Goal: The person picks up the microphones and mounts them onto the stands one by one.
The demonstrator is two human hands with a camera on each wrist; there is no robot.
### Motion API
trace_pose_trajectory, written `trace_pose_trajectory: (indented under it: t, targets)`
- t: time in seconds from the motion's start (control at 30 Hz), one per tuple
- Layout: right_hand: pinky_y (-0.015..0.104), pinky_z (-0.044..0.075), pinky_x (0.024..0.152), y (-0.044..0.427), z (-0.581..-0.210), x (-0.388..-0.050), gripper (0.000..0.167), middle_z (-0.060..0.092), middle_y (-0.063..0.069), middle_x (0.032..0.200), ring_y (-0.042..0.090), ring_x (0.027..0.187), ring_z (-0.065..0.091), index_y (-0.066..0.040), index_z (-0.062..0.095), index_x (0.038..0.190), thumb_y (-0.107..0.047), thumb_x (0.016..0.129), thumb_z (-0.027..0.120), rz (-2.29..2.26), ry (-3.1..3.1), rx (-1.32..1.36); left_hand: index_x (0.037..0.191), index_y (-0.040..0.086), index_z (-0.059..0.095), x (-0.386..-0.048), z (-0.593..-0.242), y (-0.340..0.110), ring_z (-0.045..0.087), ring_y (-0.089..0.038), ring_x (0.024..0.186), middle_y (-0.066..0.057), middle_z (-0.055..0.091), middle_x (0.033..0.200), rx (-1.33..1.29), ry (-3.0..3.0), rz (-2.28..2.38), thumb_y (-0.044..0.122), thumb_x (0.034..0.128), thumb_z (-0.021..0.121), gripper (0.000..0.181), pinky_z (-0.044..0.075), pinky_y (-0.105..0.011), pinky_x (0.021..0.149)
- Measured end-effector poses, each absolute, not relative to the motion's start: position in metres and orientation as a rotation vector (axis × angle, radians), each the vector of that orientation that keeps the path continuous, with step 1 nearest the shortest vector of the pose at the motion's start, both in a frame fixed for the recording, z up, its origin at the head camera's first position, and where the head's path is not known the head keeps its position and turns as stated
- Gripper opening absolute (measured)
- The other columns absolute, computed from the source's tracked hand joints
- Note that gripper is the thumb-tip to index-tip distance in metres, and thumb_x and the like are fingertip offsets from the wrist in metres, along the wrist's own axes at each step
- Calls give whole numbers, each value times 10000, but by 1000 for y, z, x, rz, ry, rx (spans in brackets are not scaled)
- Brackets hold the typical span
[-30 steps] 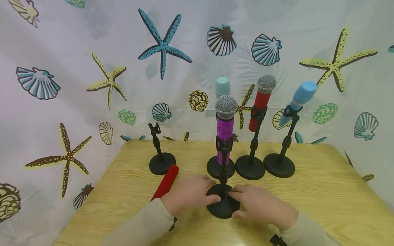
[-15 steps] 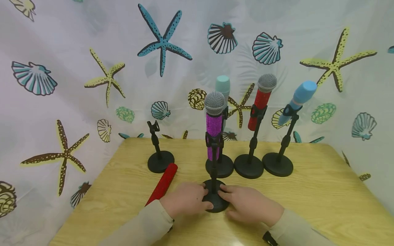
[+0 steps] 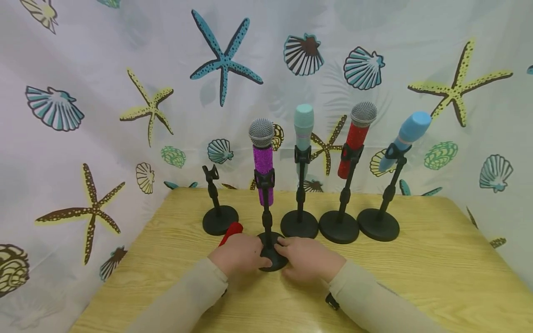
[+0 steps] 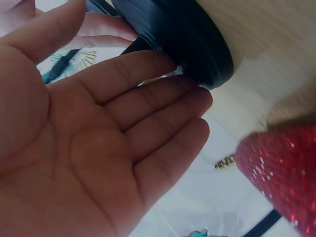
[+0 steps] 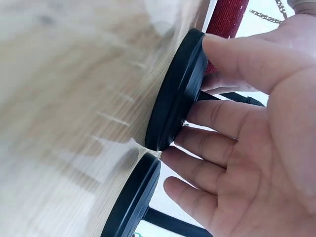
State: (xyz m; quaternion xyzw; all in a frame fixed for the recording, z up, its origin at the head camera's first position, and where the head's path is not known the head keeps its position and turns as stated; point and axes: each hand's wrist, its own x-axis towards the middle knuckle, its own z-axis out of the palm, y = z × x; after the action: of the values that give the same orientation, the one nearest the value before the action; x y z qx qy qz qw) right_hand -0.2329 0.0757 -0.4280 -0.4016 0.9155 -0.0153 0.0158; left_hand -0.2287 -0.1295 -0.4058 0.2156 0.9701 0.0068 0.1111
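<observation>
A microphone stand with a round black base (image 3: 272,260) holds a purple glittery microphone (image 3: 263,159) with a silver mesh head, upright in its clip. My left hand (image 3: 239,253) touches the left side of that base with fairly straight fingers, seen close in the left wrist view. On the base's other side lies my right hand (image 3: 310,259); its thumb and fingertips touch the rim in the right wrist view. A red glittery tube-shaped thing (image 3: 232,230) lies on the table behind my left hand, partly hidden by it. Close by stands a black stand (image 3: 214,196) with a bare clip.
To the right, stands hold a mint microphone (image 3: 304,122), a red microphone (image 3: 354,138) with a silver head, and a blue microphone (image 3: 408,134). Their bases sit close together on the wooden table (image 3: 433,259). A curtain (image 3: 266,55) printed with sea shapes hangs behind.
Both hands have moved the purple microphone's stand leftward and a little away from me. It stood in front of the mint microphone's stand and is now left of it.
</observation>
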Motion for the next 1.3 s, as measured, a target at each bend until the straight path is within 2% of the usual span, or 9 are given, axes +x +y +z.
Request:
trace_pose_trajectory:
  t: [0.1,0.23,0.37,0.53,0.67,0.8,1.03,1.3]
  targets:
    - [416,429,1073,67,-428,-240,600,528,149,1468,302,1339,516,-49,586,1417,-313,890,700,-52,2853,-1215,814,142,736,-238,-406,-133,613,-164,696,16,642,775,640,2847,-35,544,907,698,414,529,-368,672]
    - [413,401,1098,59,-428,-250,610,516,145,1481,303,1366,488,-48,580,1423,-310,885,699,-74,2863,-1165,1001,98,765,-252,-407,-137,676,-211,861,-33,706,957,637,2828,-101,526,917,692,443,548,-398,812]
    - [408,386,1110,50,-428,-259,615,496,133,1501,303,1379,473,-67,567,1441,-320,896,700,-104,2867,-1114,1127,88,753,-265,-406,-141,666,-261,1032,-59,708,1109,603,2810,-171,509,934,679,469,518,-425,926]
    - [412,361,1128,42,-429,-272,615,459,116,1535,304,1413,427,-88,539,1469,-324,920,686,-106,2860,-1038,1245,107,726,-277,-407,-144,587,-315,1237,-73,616,1377,543,2799,-183,512,934,681,513,452,-462,1037]
    - [403,352,1134,38,-429,-283,618,431,106,1557,291,1429,405,-97,512,1490,-309,932,671,-84,2858,-985,1383,82,629,-284,-407,-144,488,-316,1360,-91,484,1521,501,2785,-136,506,938,679,617,392,-456,1099]
    - [406,346,1138,36,-429,-292,616,406,116,1571,292,1433,396,-95,487,1507,-299,950,651,-112,2845,-947,1460,75,546,-291,-410,-145,459,-306,1386,-92,419,1568,441,2778,-59,500,934,686,691,390,-447,1102]
    - [415,342,1140,34,-434,-299,630,394,138,1574,316,1433,393,-79,472,1512,-312,959,662,-141,2828,-941,1500,83,495,-296,-415,-146,443,-282,1402,-89,411,1574,408,2766,1,510,927,683,738,389,-455,1103]
    - [440,349,1134,34,-436,-298,654,391,135,1577,335,1422,405,-68,457,1520,-320,954,667,-87,2870,-967,1505,60,478,-299,-416,-144,432,-289,1409,-110,385,1586,390,2774,16,478,956,652,712,380,-448,1110]
